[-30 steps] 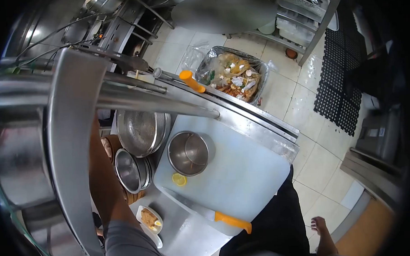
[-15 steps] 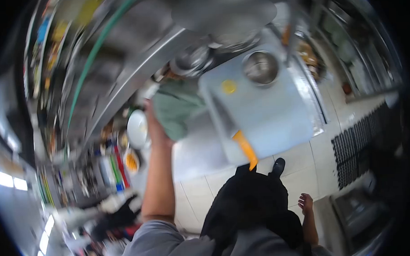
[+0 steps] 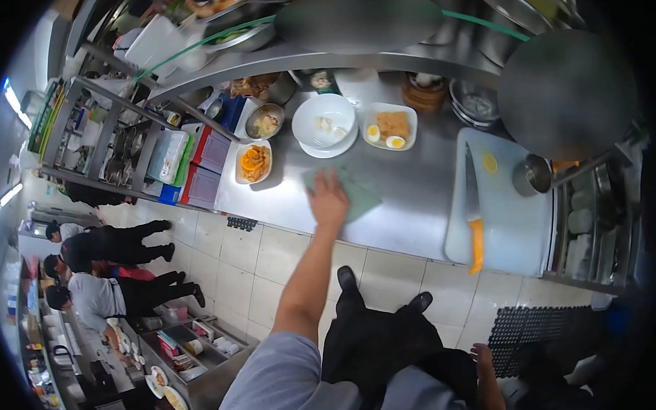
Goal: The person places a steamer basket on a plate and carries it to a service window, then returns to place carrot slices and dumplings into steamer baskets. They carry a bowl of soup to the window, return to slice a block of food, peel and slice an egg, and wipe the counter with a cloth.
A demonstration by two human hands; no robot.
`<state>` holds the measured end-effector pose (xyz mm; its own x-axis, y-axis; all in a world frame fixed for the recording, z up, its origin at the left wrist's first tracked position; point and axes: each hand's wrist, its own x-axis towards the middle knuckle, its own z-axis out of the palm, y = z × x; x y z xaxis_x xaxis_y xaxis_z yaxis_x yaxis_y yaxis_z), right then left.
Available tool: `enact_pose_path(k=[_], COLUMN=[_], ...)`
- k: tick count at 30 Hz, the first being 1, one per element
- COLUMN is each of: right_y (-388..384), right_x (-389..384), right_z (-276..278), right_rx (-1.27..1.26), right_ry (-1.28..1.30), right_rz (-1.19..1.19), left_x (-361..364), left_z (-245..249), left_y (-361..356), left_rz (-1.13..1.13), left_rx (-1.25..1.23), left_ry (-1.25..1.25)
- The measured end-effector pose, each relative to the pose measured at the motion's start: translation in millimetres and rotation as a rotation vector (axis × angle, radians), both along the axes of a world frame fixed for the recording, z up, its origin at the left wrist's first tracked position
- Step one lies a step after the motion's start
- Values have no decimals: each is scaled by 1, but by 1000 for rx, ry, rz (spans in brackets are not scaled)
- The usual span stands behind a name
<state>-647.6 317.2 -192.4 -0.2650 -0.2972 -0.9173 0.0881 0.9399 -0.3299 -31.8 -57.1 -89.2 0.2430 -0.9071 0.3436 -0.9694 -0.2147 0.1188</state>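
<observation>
My left hand [image 3: 328, 200] lies on a green cloth [image 3: 359, 196], pressing it to the steel counter [image 3: 406, 180], fingers spread. Just beyond it stands a white bowl [image 3: 307, 122] on a white plate. To the right of the bowl, a square dish [image 3: 405, 128] holds egg halves and a brown food. An oval dish [image 3: 253, 163] of orange food is at the left. My right hand [image 3: 482, 355] hangs low beside my body, away from the counter, fingers apart and holding nothing visible.
A knife with an orange handle [image 3: 477, 244] lies on a white cutting board [image 3: 513, 220], near a lemon slice [image 3: 490, 162] and a metal pot [image 3: 532, 175]. Several people in dark trousers [image 3: 120, 245] stand at the left. A black mat [image 3: 538, 331] is on the floor.
The view has turned left, bringing the bowl and dishes into fuller view. The cloth, bunched beside my left hand before, now lies flatter under it. My right hand still hangs low.
</observation>
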Motion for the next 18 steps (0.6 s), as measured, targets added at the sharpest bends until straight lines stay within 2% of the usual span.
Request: enact_pose_path(k=[2, 5, 7, 8, 9, 10, 11, 12, 13, 14, 15, 16, 17, 18], right_y=[-6, -17, -27, -31, -35, -42, -48, -51, -58, -65, -73, -81, -94, -112], right_x=[22, 66, 98, 114, 127, 139, 149, 166, 180, 194, 207, 217, 232, 253], right_z=[7, 19, 23, 26, 31, 36, 42, 48, 55, 57, 58, 60, 70, 81], right_rx=[60, 19, -1, -41, -94, -54, -97, -136, -155, -187, -229, -265, -292, -322], right_ry=[-30, -73, -70, -106, -134, -121, -92, -65, -25, -13, -5, 4, 1, -3], right_rz=[7, 111, 128, 172, 198, 210, 252, 287, 306, 244, 285, 339, 363, 390], left_x=[67, 139, 206, 242, 271, 308, 300, 325, 311, 296, 279, 248, 221, 194], left_z=[-3, -8, -32, -33, -32, -46, 3, -4, 28, 38, 49, 74, 88, 93], left_y=[-1, 43, 81, 99, 122, 138, 145, 149, 142, 141, 141, 135, 127, 123], left_rz=[136, 260, 382, 427, 513, 496, 470, 333, 447, 293, 159, -85, -215, -227], left_rx=[-24, 49, 46, -44, -91, -198, -170, -220, -252, -249, -254, -305, -327, -279], left_ry=[24, 84, 77, 176, 487, 439, 507, 696, 877, 669, 455, 539, 431, 493])
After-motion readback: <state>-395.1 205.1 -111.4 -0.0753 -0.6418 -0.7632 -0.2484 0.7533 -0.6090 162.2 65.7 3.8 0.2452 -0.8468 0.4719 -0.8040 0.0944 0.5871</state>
